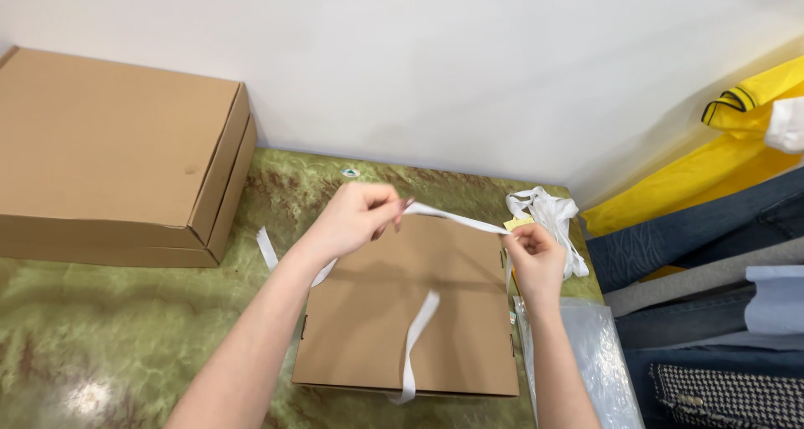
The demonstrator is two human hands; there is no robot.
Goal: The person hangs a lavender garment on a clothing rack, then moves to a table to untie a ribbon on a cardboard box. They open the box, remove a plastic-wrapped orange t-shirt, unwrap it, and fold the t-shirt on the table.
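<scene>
left hand [356,220]: raised over the far left part of the small box, fingers pinched on the white ribbon, holding it up off the lid.
right hand [534,257]: at the box's right edge, fingertips closed on the same ribbon; a small yellow tag [517,223] sits just by the fingers.
ribbon [456,218]: stretched taut between both hands, running left-right across the far side of the box, above the lid. One tail drops from the left hand to the worktop left of the box; another strip lies front-to-back down the lid and hangs over the near edge.
small box [406,312]: flat brown cardboard, closed, directly below and between the hands, on the green marbled worktop [109,328].
key relation: ribbon's long axis crosses the box widthwise; both hands are on it, left higher, right lower at the edge.
nearby: big brown box [109,153] far left against the wall; crumpled white ribbon [548,211] behind the right hand; clear plastic bag [586,354] right of the box; folded clothes [712,253] at right.
hidden: whether the strips are one length or knotted can't be told; right fingertips partly mask the grip; the ribbon under the box isn't visible.
</scene>
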